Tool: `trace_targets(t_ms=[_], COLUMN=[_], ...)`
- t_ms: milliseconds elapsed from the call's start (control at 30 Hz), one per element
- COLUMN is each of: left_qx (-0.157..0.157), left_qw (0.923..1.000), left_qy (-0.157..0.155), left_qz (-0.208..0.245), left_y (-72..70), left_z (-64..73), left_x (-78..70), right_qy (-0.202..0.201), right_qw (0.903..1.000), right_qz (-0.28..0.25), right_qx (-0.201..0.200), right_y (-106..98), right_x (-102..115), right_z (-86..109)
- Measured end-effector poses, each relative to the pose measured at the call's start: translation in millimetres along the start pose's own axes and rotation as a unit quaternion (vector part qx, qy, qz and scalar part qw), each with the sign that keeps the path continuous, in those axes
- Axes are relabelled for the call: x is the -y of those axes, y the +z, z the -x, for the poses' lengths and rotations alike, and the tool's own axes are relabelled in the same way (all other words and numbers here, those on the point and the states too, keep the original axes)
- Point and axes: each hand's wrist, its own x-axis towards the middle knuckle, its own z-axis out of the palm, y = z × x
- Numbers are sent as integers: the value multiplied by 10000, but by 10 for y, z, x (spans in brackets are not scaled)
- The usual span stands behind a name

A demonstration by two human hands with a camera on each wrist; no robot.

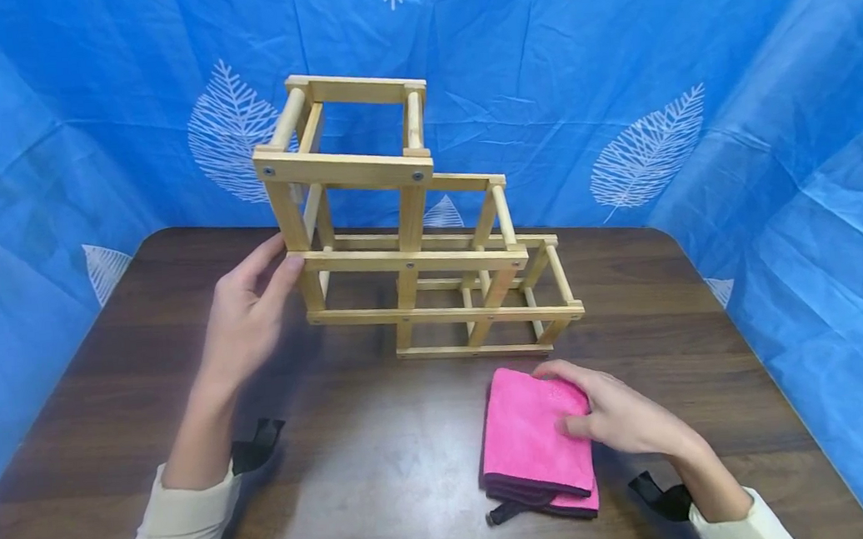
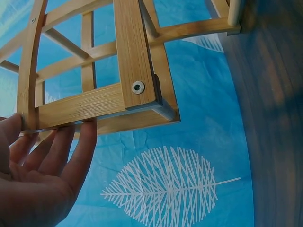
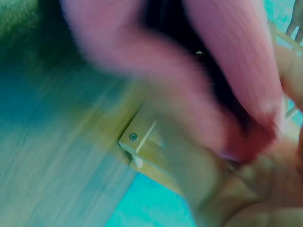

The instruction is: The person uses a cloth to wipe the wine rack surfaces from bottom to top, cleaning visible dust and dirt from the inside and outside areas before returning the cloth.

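Left hand (image 1: 243, 324) grips the wooden rack (image 1: 371, 262), extending rightward from that grip, and right hand (image 1: 622, 411) pinches the pink cloth (image 1: 526, 438), lying leftward of its hold: apparently the pick-up step, lifting next requiring a firm pinch.

A stepped wooden rack (image 1: 410, 263) is held at left; before it, a folded, dark-edged pink cloth (image 1: 531, 434) is gripped.

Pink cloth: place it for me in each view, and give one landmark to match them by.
Head: pink cloth low, just right of centre, right hand on its right edge.
Left wrist: not in it.
Right wrist: top centre, blurred, in the right hand's grip.
Shared landmark: the wooden rack, visible in all three.
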Motion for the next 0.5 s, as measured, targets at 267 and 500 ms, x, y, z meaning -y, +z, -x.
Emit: trace_targets(t_ms=[267,500], left_qx=[53,100], left_qw=[9999,9998], left_qy=[-93,-79], left_qz=[71,126], left_y=[-9,-14], left_z=[-13,-36], left_x=[22,40], right_qy=[-816,-1653], right_qw=[9595,9044], right_qz=[-1117,-1204], right_qx=[-2454,-3745], right_y=[88,111], right_x=[279,441], right_z=[13,-7])
